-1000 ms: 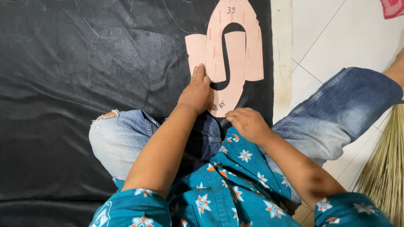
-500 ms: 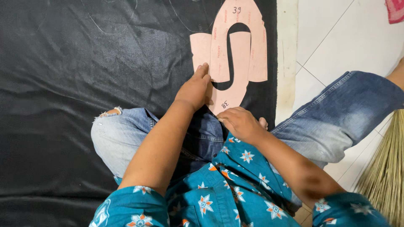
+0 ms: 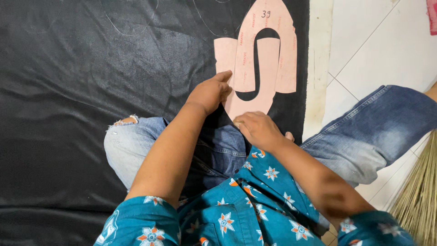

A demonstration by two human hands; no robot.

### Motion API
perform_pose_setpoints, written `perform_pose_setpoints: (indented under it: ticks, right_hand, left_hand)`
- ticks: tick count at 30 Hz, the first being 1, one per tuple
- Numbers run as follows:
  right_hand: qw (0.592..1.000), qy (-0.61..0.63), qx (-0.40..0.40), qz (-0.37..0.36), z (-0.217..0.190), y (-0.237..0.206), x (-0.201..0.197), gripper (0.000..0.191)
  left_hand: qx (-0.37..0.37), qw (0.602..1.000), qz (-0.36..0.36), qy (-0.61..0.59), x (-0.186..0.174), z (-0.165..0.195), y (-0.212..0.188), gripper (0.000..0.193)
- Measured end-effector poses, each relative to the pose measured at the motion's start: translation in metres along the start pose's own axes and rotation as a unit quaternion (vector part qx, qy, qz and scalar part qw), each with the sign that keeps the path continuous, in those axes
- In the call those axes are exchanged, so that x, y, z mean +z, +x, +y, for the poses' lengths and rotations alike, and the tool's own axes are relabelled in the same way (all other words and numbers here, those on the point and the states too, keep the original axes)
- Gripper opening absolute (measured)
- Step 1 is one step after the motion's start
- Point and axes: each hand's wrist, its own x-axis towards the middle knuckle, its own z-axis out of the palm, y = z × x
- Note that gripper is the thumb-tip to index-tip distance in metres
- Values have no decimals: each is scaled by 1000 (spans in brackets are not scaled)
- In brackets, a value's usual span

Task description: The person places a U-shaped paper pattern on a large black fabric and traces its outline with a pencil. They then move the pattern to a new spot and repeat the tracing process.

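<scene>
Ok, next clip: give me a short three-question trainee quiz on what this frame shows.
1. True or false: the pink card pattern lies on the black sheet.
2. Which hand presses the pattern's left edge? A) left hand B) right hand C) neither
3. Fill in: the straw broom lies on the ____ tiled floor.

Key: 1 true. 2 A; the right hand rests at the pattern's lower tip, and whether it holds a tool cannot be told. 3 white.
</scene>
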Motion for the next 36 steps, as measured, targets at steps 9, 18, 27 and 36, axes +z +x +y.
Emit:
perform_pose_setpoints:
  ticks: [9, 18, 27, 36]
  right_hand:
    - [999, 5, 3, 48, 12, 42, 16, 11]
    - [999, -35, -24, -26, 3, 6, -2, 14]
    - [990, -6, 97, 102, -18, -1, -54, 16]
    - [999, -1, 28, -34, 9, 83, -21, 17]
  left_hand:
    - [-16, 993, -31, -116, -6, -10, 11, 60]
    - [224, 934, 29, 276, -9, -20, 5, 42]
    - [149, 800, 51, 579, 47, -21, 0, 30]
    - [-79, 907, -41, 411, 121, -24, 10, 55]
